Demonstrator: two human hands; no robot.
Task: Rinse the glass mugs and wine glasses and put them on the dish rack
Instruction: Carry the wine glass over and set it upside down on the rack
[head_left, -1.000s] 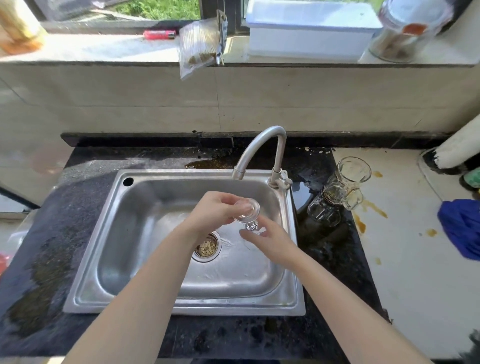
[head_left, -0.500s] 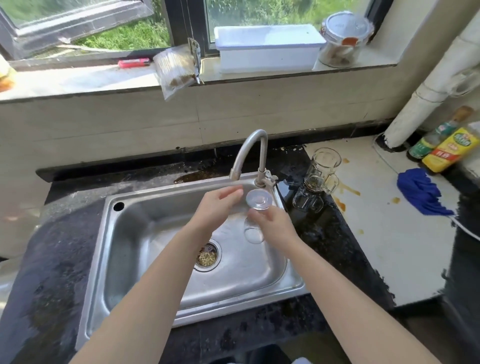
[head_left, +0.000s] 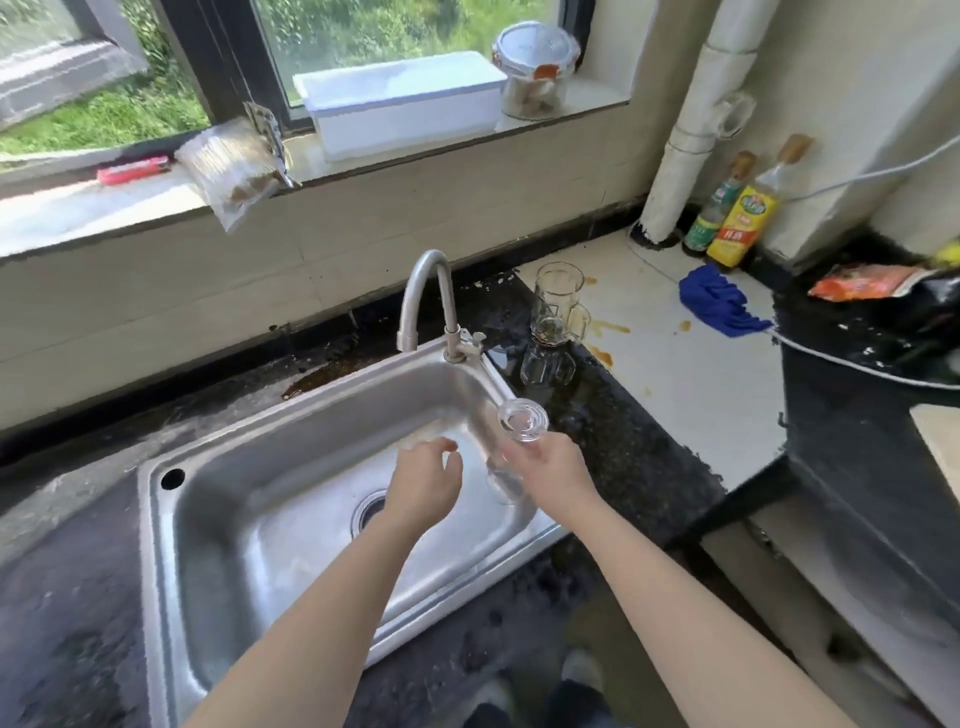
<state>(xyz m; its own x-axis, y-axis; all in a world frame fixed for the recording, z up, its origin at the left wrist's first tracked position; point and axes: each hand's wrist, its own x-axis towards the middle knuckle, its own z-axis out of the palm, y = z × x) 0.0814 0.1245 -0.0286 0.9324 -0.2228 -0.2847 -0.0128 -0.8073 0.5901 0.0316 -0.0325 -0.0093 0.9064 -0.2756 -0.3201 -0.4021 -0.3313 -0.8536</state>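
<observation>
My right hand (head_left: 551, 470) grips a clear wine glass (head_left: 521, 423) upside down over the right side of the steel sink (head_left: 218, 525). Its round foot points up and its bowl hangs below my fingers. My left hand (head_left: 426, 480) hovers just left of it with fingers apart and nothing in it. A tall glass mug (head_left: 558, 304) with brown residue at the bottom stands on the counter right of the tap (head_left: 428, 291). A second, shorter glass mug (head_left: 545, 364) sits just in front of it on the dark counter. No dish rack is in view.
A blue cloth (head_left: 719, 304) lies on the pale counter with two bottles (head_left: 737, 218) behind it by a white pipe. A white cord (head_left: 857, 364) crosses the dark surface at right. A white box (head_left: 402, 101) and a jar stand on the windowsill.
My left hand has let go of the wine glass and moved off to the left. My right hand carried the inverted glass rightward. The view has swung right and up.
</observation>
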